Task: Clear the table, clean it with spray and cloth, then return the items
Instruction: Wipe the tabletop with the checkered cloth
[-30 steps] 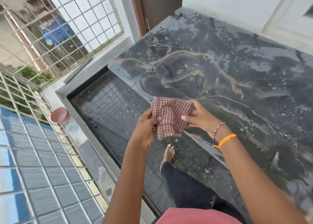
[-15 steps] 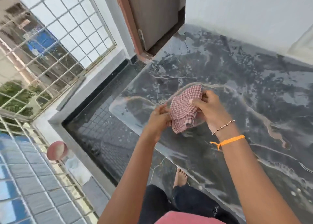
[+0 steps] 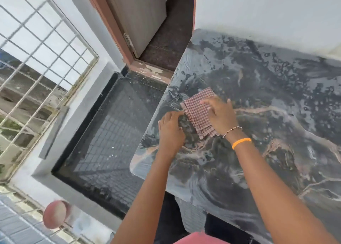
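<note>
No writing, brand or label can be read anywhere here. The surface [image 3: 267,99] is a dark stone slab with grey, white and brown swirls, and it looks wet and streaky, with many small drops on the part far beyond the fingers. A folded cloth [image 3: 198,112] with small red and white checks lies flat on the surface near its corner. The right hand [image 3: 218,115] lies on top of the cloth with its fingers [image 3: 205,101] spread out and pressed flat on it, not curled around it. The left hand [image 3: 170,130] rests on the wet stone just beside the cloth, and its fingertips [image 3: 180,113] reach the cloth's near edge; they look flat and open, but the blur hides whether they pinch it. The right wrist has a bead bracelet [image 3: 232,130] and an orange band [image 3: 241,142]. Past the fingers, a white wall [image 3: 267,12] stands along the back of the surface. Beyond the cloth's far corner is a wooden door [image 3: 136,14] in a brown frame. To the side of the left hand, lower down, is a dark tiled floor [image 3: 110,138] with a grey ledge around it, and a white window grille [image 3: 36,59] stands past that. A pink round thing [image 3: 54,217] shows low down, well away from both hands.
</note>
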The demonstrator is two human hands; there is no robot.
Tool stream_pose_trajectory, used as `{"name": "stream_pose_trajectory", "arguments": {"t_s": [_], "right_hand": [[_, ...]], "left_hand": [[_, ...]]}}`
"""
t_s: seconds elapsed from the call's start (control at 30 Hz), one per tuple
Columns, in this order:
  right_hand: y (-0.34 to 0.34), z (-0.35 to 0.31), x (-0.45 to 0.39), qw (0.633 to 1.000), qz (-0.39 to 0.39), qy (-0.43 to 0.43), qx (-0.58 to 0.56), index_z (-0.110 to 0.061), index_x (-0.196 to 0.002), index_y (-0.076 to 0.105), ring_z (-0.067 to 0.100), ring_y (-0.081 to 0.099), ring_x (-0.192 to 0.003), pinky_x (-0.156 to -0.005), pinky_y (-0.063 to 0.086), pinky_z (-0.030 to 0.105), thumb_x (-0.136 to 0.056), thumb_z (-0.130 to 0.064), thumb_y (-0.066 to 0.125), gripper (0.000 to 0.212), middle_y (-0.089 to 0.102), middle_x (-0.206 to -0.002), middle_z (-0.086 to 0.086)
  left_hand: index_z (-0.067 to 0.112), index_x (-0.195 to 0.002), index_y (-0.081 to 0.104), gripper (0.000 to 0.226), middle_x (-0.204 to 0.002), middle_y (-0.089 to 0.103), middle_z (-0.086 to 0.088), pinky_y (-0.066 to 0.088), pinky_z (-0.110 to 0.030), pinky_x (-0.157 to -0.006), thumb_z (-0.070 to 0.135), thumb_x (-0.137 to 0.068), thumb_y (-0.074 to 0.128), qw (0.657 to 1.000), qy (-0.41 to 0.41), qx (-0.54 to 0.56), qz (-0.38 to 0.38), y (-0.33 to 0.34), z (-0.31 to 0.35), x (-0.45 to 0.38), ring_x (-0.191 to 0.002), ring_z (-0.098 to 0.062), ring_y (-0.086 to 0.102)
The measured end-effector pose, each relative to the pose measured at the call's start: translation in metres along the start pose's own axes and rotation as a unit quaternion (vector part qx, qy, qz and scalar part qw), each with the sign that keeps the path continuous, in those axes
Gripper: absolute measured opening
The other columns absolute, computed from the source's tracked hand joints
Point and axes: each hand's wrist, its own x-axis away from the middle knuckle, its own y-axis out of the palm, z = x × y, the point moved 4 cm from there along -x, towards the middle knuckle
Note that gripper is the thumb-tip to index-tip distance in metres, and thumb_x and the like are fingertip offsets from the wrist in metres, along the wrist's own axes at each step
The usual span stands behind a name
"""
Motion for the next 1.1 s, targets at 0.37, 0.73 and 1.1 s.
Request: {"name": "stream_pose_trajectory", "arguments": {"t_s": [0.37, 0.73, 1.1], "right_hand": [[0.093, -0.017, 0.007, 0.940, -0.065, -0.091, 0.322, -0.031, -0.146, 0.023, 0.036, 0.030, -0.139, -0.111, 0.008, 0.052, -0.096, -0.042, 0.019, 0.051, 0.030, -0.153, 0.008], [0.099, -0.043, -0.102, 0.964, -0.043, -0.007, 0.261, -0.039, -0.146, 0.015, 0.028, 0.015, -0.146, -0.116, 0.008, 0.052, -0.093, -0.046, 0.017, 0.054, 0.015, -0.158, -0.004], [0.033, 0.051, -0.055, 0.930, 0.113, 0.290, 0.194, -0.023, -0.150, 0.013, 0.035, 0.006, -0.146, -0.117, 0.003, 0.054, -0.094, -0.037, 0.022, 0.058, 0.010, -0.159, 0.008]], "left_hand": [[0.017, -0.150, 0.012, 0.066, -0.154, 0.025, -0.004, 0.031, -0.019, -0.106, -0.006, -0.091, 0.031, 0.972, -0.077, 0.191, -0.116, -0.038, -0.060, -0.052, -0.140, -0.016, 0.026], [0.020, -0.149, 0.019, 0.059, -0.150, 0.031, 0.001, 0.029, -0.025, -0.107, 0.006, -0.094, 0.038, 0.964, -0.116, 0.219, -0.091, -0.041, -0.053, -0.081, -0.137, -0.014, 0.031], [0.015, -0.149, 0.019, 0.067, -0.150, 0.032, -0.009, 0.030, -0.033, -0.112, -0.004, -0.088, 0.039, 0.991, -0.064, 0.077, -0.093, -0.029, -0.035, -0.103, -0.138, -0.023, 0.031]]}}
